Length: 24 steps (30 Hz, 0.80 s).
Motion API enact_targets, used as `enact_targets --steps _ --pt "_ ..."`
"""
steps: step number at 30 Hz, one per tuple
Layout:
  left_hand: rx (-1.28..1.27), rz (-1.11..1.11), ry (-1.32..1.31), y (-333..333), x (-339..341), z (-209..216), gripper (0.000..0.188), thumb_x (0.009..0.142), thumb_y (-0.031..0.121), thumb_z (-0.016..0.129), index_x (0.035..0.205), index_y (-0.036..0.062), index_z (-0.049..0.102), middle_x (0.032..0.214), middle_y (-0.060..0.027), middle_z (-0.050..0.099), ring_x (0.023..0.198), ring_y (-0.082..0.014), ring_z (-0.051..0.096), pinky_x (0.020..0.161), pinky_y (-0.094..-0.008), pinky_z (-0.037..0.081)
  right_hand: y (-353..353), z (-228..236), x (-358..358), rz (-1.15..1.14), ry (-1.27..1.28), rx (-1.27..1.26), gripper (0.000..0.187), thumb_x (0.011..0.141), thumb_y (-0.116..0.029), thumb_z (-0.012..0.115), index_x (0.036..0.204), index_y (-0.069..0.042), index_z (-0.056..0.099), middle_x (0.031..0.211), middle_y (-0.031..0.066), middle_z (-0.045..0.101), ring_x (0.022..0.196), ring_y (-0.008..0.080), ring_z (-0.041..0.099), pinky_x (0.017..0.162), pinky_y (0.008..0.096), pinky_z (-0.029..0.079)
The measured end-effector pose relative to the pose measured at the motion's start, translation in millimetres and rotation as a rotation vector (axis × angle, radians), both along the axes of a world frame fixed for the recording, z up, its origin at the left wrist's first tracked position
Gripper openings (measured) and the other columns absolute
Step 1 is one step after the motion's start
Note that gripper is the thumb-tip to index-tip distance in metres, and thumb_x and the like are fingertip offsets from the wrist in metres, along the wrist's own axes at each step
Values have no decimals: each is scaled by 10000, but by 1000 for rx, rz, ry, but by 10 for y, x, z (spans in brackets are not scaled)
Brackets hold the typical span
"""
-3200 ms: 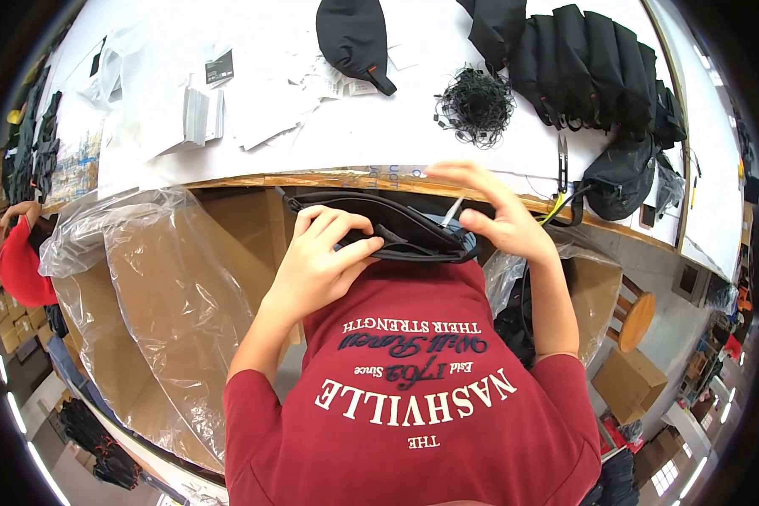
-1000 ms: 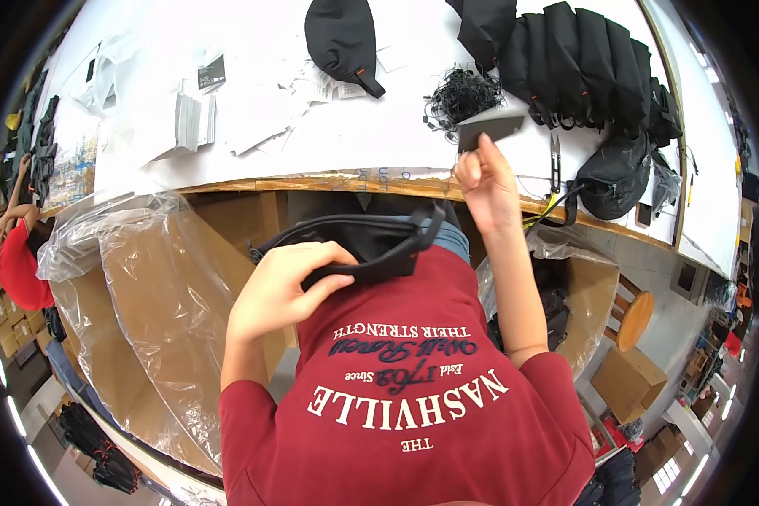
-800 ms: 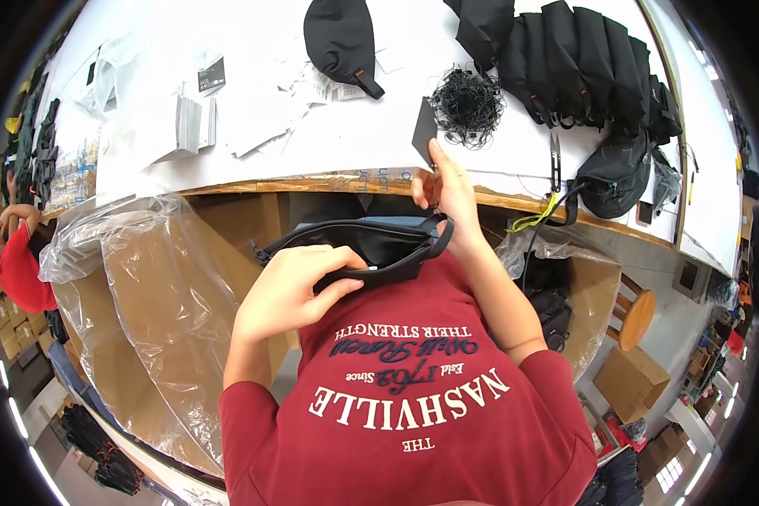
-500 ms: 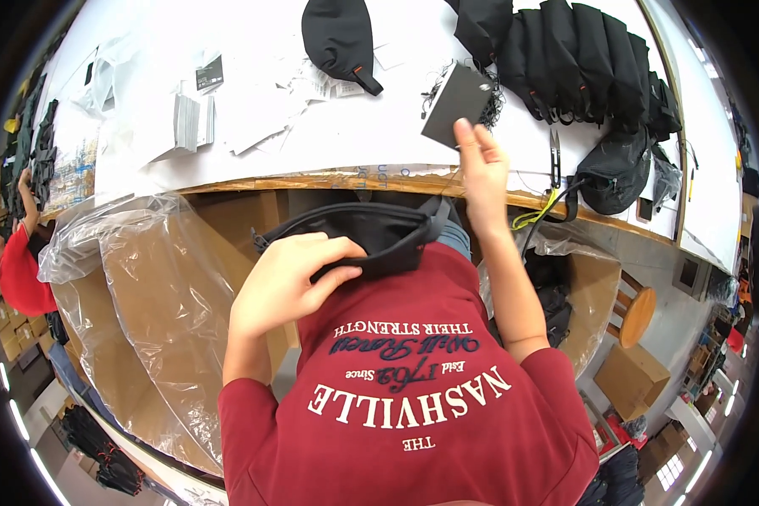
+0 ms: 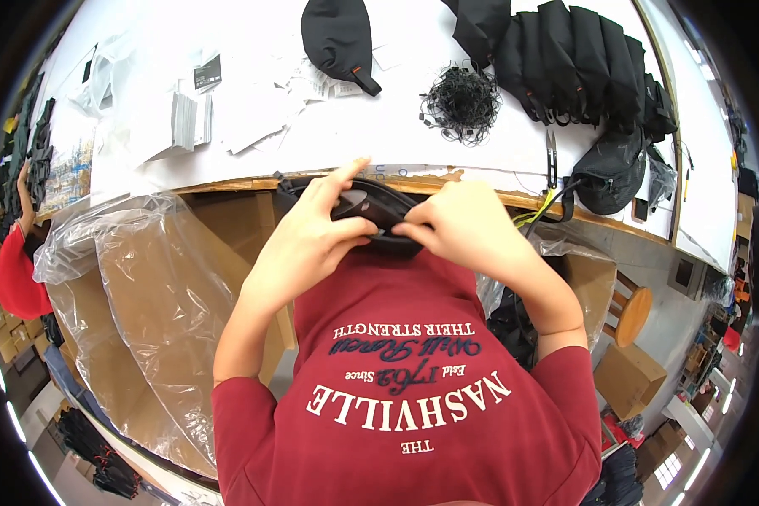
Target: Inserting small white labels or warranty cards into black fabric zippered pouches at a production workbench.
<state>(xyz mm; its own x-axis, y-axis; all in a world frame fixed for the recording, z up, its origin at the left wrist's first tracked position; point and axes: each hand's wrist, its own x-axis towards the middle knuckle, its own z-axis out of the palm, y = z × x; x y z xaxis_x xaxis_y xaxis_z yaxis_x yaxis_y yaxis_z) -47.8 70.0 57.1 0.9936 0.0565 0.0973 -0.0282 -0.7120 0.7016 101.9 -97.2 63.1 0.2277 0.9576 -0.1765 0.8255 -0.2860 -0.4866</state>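
Observation:
A black fabric pouch (image 5: 401, 247) lies at my lap against the table edge, its zipped mouth spread apart. My left hand (image 5: 316, 223) grips its left side, thumb at the near rim and index finger stretched over the far rim. My right hand (image 5: 462, 223) is closed at the right end of the mouth, fingertips pinched on the pouch's edge; whether they also hold something inside is hidden. A dark, smooth card (image 5: 364, 205) shows in the opening between my hands. Beyond the pouch, a tangle of thin black strings (image 5: 462, 105) sits on the white table (image 5: 354, 135).
Black pouches (image 5: 565, 59) are lined up at the back right, and another pouch (image 5: 337, 38) lies at the back. Thread snips (image 5: 551, 160) rest near the right edge. Card stacks (image 5: 183, 122) stand at left. A plastic-lined carton (image 5: 152, 287) is left of me; a stool (image 5: 632, 314) stands right.
My right hand has come down from above the string tangle to the pouch, and the black card is now in the pouch's mouth. My left hand has shifted up along the rim.

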Motion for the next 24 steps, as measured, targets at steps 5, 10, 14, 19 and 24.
enact_targets --steps 5,10,14,19,24 --pt "183 -150 -57 60 -79 -89 167 727 105 690 890 80 661 936 -22 637 999 -210 555 908 -349 424 92 16 -16 138 -68 -50 309 833 -375 650 703 -100 704 558 97 597 545 275 608 552 364 465" --pt "16 -118 107 87 -100 -62 124 783 120 675 897 86 642 803 -45 623 848 -216 577 850 -349 433 59 -116 44 -135 172 39 369 822 -407 683 1035 -117 601 481 59 499 463 246 537 496 350 387" --pt "-101 -134 251 137 -60 -95 123 824 149 656 909 71 614 762 -69 610 758 -256 569 776 -352 435 11 -110 32 -154 264 40 426 815 -394 697 1111 -112 576 471 62 483 436 219 501 475 342 366" --pt "-124 -127 267 130 -14 -138 146 820 155 656 907 52 599 784 -70 590 781 -269 557 784 -356 425 -49 -180 86 -120 509 -124 428 791 -424 715 1027 -74 642 479 68 486 410 195 441 454 333 333" --pt "-52 -17 138 37 40 -256 177 806 155 663 928 45 596 947 -74 545 943 -267 502 866 -371 370 -98 22 -76 -80 316 -83 394 843 -448 649 913 -60 641 549 120 565 556 298 604 529 379 445"
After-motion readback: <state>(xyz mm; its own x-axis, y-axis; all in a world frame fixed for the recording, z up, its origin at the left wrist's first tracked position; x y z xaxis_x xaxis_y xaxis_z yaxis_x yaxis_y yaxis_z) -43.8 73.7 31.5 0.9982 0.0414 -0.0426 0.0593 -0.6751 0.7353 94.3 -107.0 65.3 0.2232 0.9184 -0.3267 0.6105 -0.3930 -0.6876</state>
